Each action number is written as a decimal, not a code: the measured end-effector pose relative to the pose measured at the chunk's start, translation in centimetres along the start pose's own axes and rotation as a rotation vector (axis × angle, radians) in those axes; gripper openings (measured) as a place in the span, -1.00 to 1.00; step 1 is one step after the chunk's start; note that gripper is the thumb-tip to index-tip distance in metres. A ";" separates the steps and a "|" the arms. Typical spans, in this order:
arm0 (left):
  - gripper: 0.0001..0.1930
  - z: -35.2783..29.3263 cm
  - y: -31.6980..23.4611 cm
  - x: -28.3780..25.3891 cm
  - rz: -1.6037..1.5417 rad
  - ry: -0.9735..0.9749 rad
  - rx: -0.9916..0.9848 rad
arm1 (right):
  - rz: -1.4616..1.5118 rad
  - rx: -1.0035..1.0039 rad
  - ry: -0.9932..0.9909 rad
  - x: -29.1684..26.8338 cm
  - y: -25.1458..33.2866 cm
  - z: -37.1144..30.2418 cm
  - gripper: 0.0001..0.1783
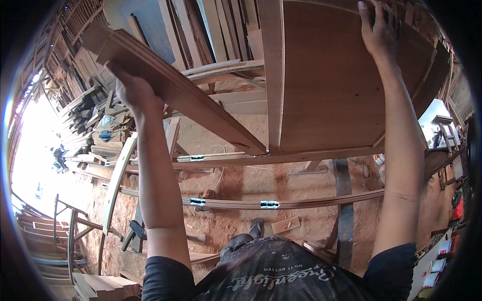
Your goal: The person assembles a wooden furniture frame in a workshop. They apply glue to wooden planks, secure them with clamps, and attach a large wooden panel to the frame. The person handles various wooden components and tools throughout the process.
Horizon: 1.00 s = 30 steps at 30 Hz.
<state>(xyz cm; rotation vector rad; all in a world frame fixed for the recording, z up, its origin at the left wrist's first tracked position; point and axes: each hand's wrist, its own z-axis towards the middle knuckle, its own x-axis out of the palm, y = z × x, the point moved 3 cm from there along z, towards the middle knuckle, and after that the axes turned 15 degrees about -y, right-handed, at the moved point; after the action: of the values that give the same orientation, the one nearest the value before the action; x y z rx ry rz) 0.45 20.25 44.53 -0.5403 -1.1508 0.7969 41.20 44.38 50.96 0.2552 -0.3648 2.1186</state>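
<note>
My left hand is closed round the upper part of a long brown wooden moulding with stepped grooves along its edge. The moulding slants down to the right, and its lower end meets the bottom corner of a large framed wooden panel. My right hand grips the panel near its far upper edge; some of its fingertips are hidden there. The panel's pale-lined frame strip runs between the two hands.
Long thin wooden rails cross in front of me above the dirt floor. A hammer-like tool is at the left. Boards lean at the back, with piled offcuts at left. A white-topped surface stands right.
</note>
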 end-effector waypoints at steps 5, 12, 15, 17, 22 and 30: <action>-0.23 -0.3 2.3 3.5 0.003 0.129 0.170 | -0.010 0.001 0.012 0.2 -0.1 -0.2 -0.70; -0.38 -3.5 4.9 9.0 0.072 0.306 0.335 | 0.014 0.050 0.063 0.9 -0.5 -0.3 -0.70; -0.46 -6.1 6.0 10.8 0.144 0.282 0.412 | -0.037 -0.014 -0.008 1.1 -1.0 -0.4 -0.70; -0.43 -7.7 6.6 11.7 0.211 0.313 0.392 | 0.036 0.040 0.131 1.6 -1.6 -0.5 -0.59; -0.24 -10.6 6.4 11.9 0.236 0.301 0.356 | -0.061 0.043 0.178 1.7 -2.1 -0.6 -0.52; -0.21 -10.8 5.6 12.1 0.333 0.411 0.408 | -0.059 0.067 0.305 1.7 -2.5 0.0 -0.41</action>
<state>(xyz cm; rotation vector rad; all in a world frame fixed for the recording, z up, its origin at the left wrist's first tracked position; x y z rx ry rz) 11.41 33.45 43.89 -0.5261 -0.5037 1.1144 42.35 46.99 51.94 -0.0209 -0.1057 2.0736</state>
